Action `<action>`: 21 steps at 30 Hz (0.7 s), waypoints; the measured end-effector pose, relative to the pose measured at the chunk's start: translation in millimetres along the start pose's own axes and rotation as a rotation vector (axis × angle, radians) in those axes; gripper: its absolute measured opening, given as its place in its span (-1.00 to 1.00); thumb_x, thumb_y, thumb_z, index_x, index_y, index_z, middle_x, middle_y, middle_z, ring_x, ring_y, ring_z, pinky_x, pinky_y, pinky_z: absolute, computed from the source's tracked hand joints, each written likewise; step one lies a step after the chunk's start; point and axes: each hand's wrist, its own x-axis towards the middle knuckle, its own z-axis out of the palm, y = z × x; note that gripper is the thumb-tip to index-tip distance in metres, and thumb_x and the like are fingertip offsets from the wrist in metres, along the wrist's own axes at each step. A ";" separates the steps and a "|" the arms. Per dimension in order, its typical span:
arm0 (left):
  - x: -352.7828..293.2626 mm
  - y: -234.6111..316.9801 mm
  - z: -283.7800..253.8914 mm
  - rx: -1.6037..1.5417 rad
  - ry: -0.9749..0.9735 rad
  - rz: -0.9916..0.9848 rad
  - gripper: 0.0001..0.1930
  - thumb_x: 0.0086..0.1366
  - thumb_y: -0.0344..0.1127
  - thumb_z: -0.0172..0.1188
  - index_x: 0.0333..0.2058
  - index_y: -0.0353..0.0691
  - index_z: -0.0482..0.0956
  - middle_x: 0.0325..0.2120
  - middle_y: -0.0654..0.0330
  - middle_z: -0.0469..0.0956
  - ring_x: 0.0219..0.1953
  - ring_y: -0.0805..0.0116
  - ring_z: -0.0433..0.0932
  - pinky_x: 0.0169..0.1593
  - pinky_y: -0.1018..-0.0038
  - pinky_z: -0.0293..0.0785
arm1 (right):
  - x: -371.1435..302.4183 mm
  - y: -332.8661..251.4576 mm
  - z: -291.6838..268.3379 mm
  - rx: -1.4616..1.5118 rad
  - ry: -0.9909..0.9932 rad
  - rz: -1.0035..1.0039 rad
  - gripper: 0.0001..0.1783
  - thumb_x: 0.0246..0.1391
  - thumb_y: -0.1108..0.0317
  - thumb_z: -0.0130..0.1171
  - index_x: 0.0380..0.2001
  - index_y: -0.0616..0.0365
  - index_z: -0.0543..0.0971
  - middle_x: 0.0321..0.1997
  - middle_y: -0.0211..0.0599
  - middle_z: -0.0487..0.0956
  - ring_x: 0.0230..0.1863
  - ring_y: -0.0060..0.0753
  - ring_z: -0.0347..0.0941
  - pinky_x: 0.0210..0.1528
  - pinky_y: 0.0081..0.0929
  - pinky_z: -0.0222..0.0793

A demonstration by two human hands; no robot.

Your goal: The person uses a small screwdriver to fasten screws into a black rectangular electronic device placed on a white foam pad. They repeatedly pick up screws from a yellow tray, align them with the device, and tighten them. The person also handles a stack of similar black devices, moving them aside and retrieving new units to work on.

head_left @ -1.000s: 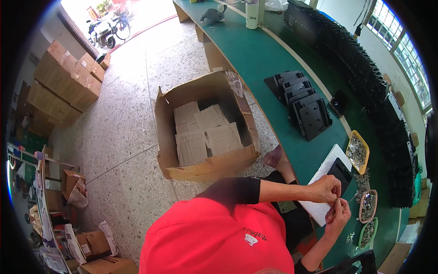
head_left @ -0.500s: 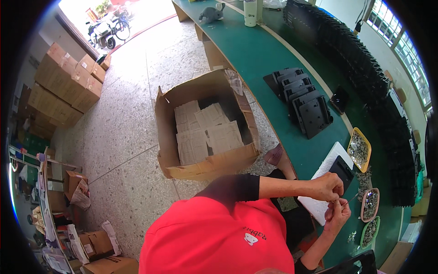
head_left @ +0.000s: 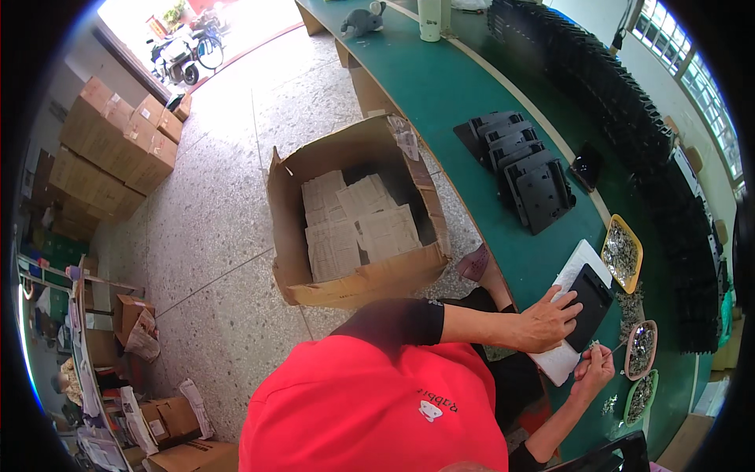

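Observation:
A black plastic panel (head_left: 590, 305) lies on a white foam board (head_left: 548, 363) at the near edge of the green table. My left hand (head_left: 546, 321) rests on the panel's left side, its fingers stretched out and apart. Just to the right, my right hand (head_left: 594, 368) is closed in a pinch beside the panel's near corner. A thin rod-like tool (head_left: 620, 346) sticks out of that pinch toward the pink basket; its kind is too small to make out. Small bright bits show at the fingertips.
Yellow (head_left: 638, 271), pink (head_left: 627, 363) and green (head_left: 651, 387) baskets hold small metal parts, with more loose between them. Several black plastic parts (head_left: 543, 193) stack farther along the table (head_left: 440, 102). A long row of black parts lines the back. A cardboard box (head_left: 358, 289) stands left.
My left hand has parted from my right hand and come down onto the black panel, its fingers spreading. The right hand has shifted slightly right, still pinching.

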 end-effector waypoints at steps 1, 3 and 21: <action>0.1 2.3 2.7 -0.017 0.015 0.017 -0.63 -0.05 -0.27 0.25 -0.25 -0.36 0.59 0.09 -0.07 0.36 0.24 -0.08 0.20 0.24 0.00 0.12 | -1.6 2.1 1.1 -0.009 0.030 0.026 -0.91 0.13 0.44 0.15 -0.42 0.18 0.47 -0.65 -0.41 0.44 -0.85 -0.78 0.08 -0.85 -0.70 -0.05; -3.0 -5.6 13.7 0.013 0.037 0.050 -0.63 -0.04 -0.30 0.22 -0.23 -0.39 0.58 0.06 -0.12 0.37 0.22 -0.11 0.23 0.26 0.02 0.12 | -0.6 7.0 -6.0 -0.030 0.053 0.065 -0.91 0.06 0.43 0.21 -0.40 0.19 0.51 -0.66 -0.43 0.44 -0.82 -0.78 0.10 -0.83 -0.70 -0.06; 52.7 -3.3 -0.9 -0.054 -0.145 0.129 -0.45 -0.02 -0.23 0.37 -0.03 -0.34 0.50 0.16 -0.09 0.30 0.28 -0.08 0.18 0.31 0.00 0.03 | 43.5 -34.0 10.1 -0.196 -0.027 0.077 -0.85 0.03 0.41 0.20 -0.48 0.28 0.49 -0.66 -0.37 0.49 -0.83 -0.75 0.18 -0.83 -0.68 0.00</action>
